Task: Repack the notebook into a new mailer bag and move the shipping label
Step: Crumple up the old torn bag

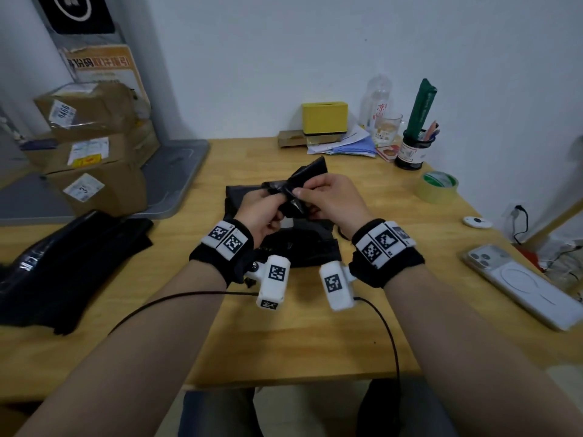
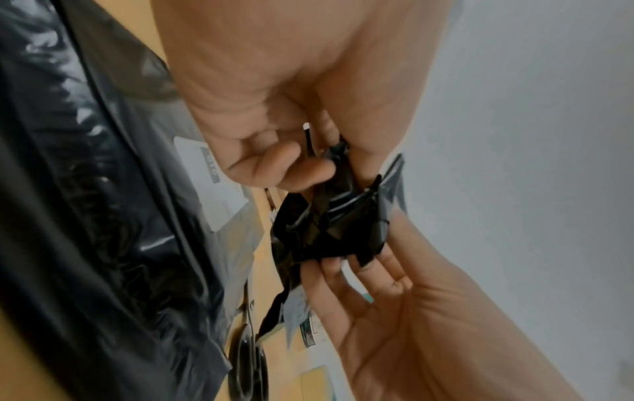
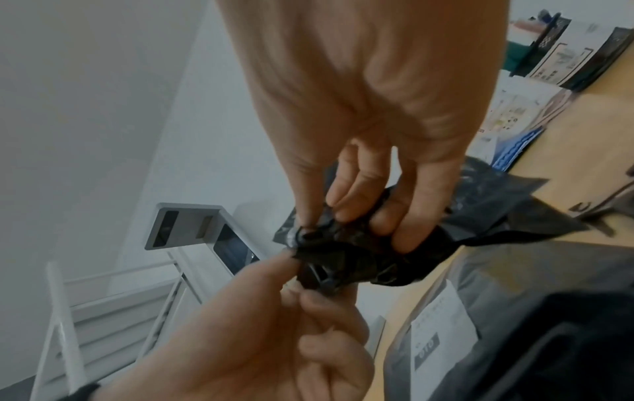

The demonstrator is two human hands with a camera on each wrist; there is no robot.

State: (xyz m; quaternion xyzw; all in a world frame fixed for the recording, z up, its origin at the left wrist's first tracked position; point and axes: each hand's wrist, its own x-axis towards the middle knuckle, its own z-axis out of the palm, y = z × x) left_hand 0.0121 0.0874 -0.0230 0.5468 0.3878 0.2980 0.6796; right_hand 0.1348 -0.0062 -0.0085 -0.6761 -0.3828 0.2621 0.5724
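Both hands hold a crumpled black plastic bag (image 1: 296, 192) above the middle of the table. My left hand (image 1: 273, 205) pinches its near end (image 2: 336, 230) between thumb and curled fingers. From the other side my right hand (image 1: 310, 192) grips the bag (image 3: 343, 263), fingers curled over the wad. Below the hands a grey-black mailer bag (image 1: 303, 247) lies flat on the table. It carries a white shipping label (image 2: 213, 184), also seen in the right wrist view (image 3: 442, 328). I cannot make out the notebook.
A pile of black mailer bags (image 1: 63, 263) lies at the left. Taped cardboard boxes (image 1: 94, 146) stand behind it. At the back are a yellow box (image 1: 325, 118), a glass (image 1: 388, 127) and a pen pot (image 1: 413, 149). A tape roll (image 1: 438, 186) and a phone (image 1: 517, 282) lie right.
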